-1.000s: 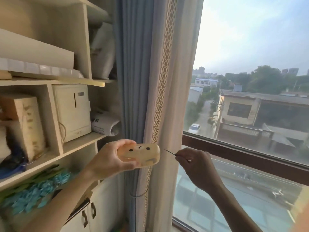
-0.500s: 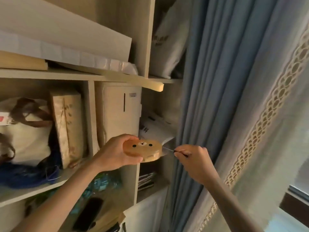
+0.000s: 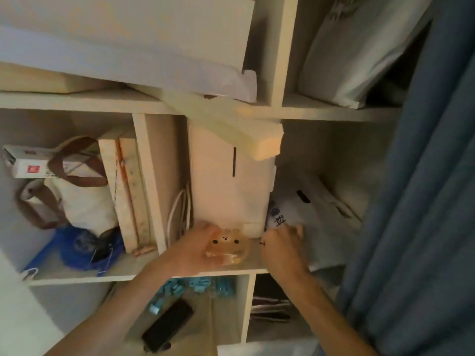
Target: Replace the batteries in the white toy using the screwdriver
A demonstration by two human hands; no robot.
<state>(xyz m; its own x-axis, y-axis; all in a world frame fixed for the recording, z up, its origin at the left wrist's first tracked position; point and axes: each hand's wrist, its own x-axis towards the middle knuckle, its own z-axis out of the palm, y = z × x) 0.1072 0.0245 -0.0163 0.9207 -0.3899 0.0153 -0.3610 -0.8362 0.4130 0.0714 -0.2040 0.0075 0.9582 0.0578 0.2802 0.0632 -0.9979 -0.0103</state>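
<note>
The toy is a small rounded case with a bear face, pale but yellowish in this light. My left hand grips it from the left, at the front of the middle shelf. Whether it rests on the board I cannot tell. My right hand is just right of the toy, fingers curled over the shelf. A small dark bit of the thin screwdriver shows at its thumb; the rest is hidden in the hand.
A white box-shaped appliance stands right behind the toy. A printed plastic bag lies behind my right hand. A blue curtain hangs at the right. A black phone lies on the lower shelf. A tote bag fills the left compartment.
The view has swung from the window to the shelves. Both hands have moved forward into the middle shelf compartment, the toy still in the left and the screwdriver in the right.
</note>
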